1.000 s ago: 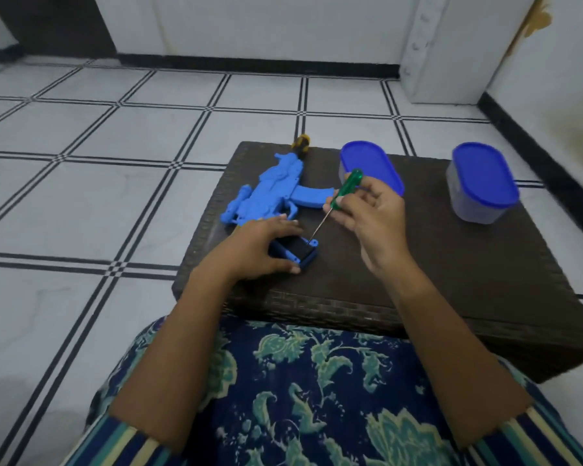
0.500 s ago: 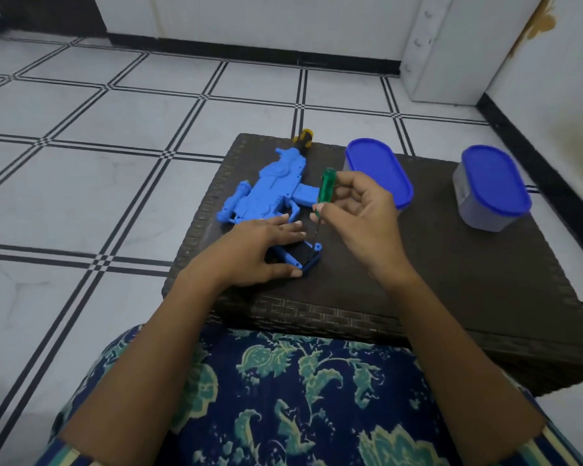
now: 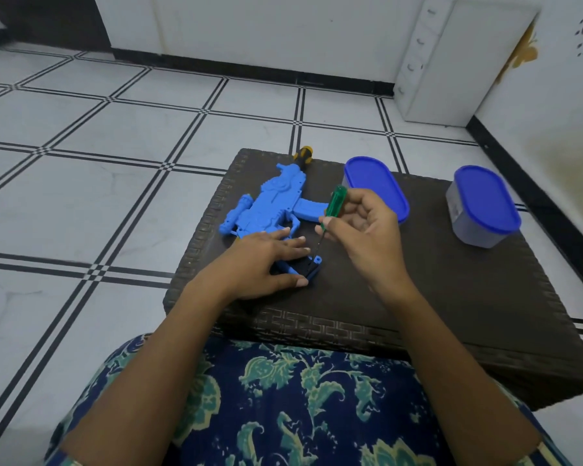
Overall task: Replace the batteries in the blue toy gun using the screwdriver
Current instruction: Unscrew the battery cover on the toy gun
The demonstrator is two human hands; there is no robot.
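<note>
The blue toy gun [image 3: 270, 205] lies on its side on the dark woven table [image 3: 418, 297]. In front of it sits a small blue battery holder [image 3: 312, 269] with a dark inside. My left hand [image 3: 266, 264] lies flat over the holder's left part and pins it down. My right hand [image 3: 364, 227] pinches a green-handled screwdriver [image 3: 335, 205] nearly upright, its thin shaft reaching down to the holder's right corner. The holder's left side is hidden under my fingers.
Two grey tubs with blue lids stand on the table, one [image 3: 377, 186] just behind my right hand, one [image 3: 482, 206] at the far right. A yellow-and-black tool handle [image 3: 303, 153] pokes out behind the gun. White tiled floor surrounds the table.
The screwdriver has swung from a slant to nearly upright, and its tip now sits on the holder's right corner. My left hand has stayed on the holder.
</note>
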